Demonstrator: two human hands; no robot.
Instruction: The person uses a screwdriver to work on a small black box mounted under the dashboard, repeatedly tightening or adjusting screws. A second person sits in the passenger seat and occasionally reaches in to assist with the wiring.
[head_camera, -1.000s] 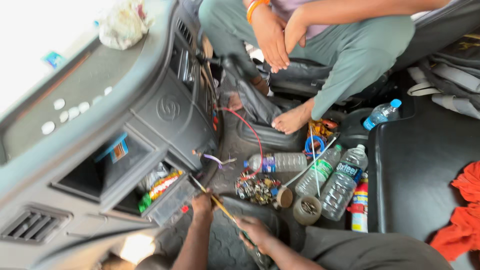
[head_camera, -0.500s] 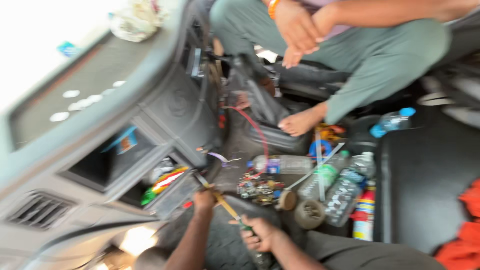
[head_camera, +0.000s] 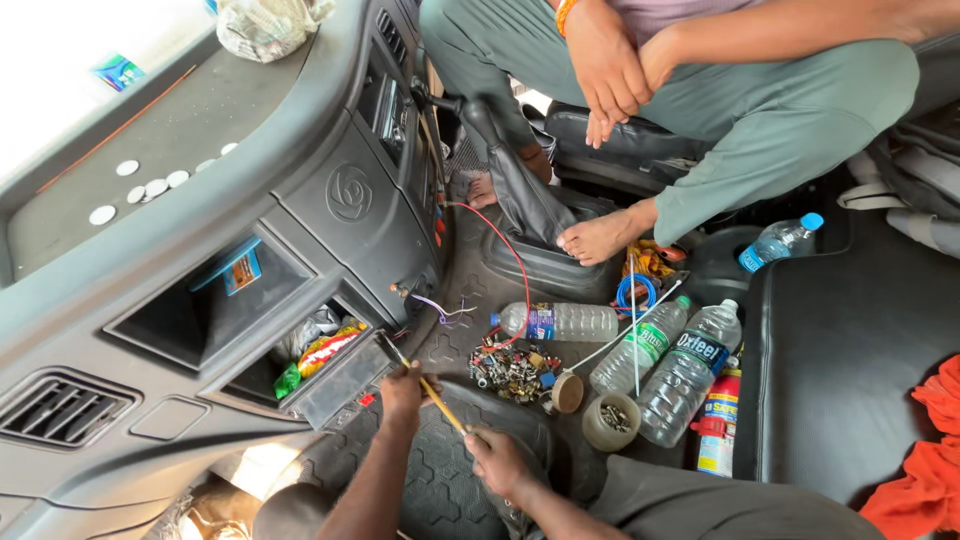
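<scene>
Left hand (head_camera: 403, 388) closed around the shaft of a yellow-handled screwdriver (head_camera: 432, 388), steadying its tip at the lower edge of the open dashboard compartment (head_camera: 330, 385), while right hand (head_camera: 497, 462) grips the handle below, just beside the compartment, to drive it.

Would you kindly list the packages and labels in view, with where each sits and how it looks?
Blue sticker: upper dashboard cubby, rectangular, orange patch.
Snack packets: lower cubby, crumpled, red, yellow, green.
Lying bottle: floor, clear, blue label.
Two clear bottles: right of it, one green-labelled, one blue-labelled.
Red can: beside them, cylindrical.
</scene>
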